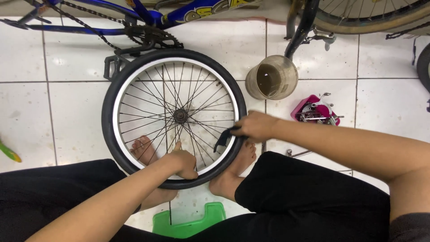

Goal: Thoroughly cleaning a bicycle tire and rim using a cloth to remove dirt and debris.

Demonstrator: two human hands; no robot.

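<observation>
We look down on a small bicycle wheel [174,117] lying flat on the white tiled floor [67,103], its black tyre [107,112] around a white rim [117,107] and thin spokes running to the hub [180,115] in the middle. Our left hand [182,162] grips the near edge of the wheel, fingers curled closed over rim and tyre, thumb pointing up toward the hub. Our right hand [256,126] sits at the right side of the wheel, closed around a black tyre lever [222,140] whose lower end hangs inside the rim against the spokes. Our 2 bare feet rest on the floor under the wheel: the left foot [144,150] shows through the spokes, the right foot [237,166] pokes out beside the tyre's lower right.

Just beyond the wheel stands a plastic jug [272,77] of murky water, and to its right, near our right forearm, lies a pink box [313,110] of metal parts. A blue bicycle frame [148,15] with chain and chainring [150,36] lies along the top, touching the wheel's far edge. A green stool [190,222] shows between our knees.
</observation>
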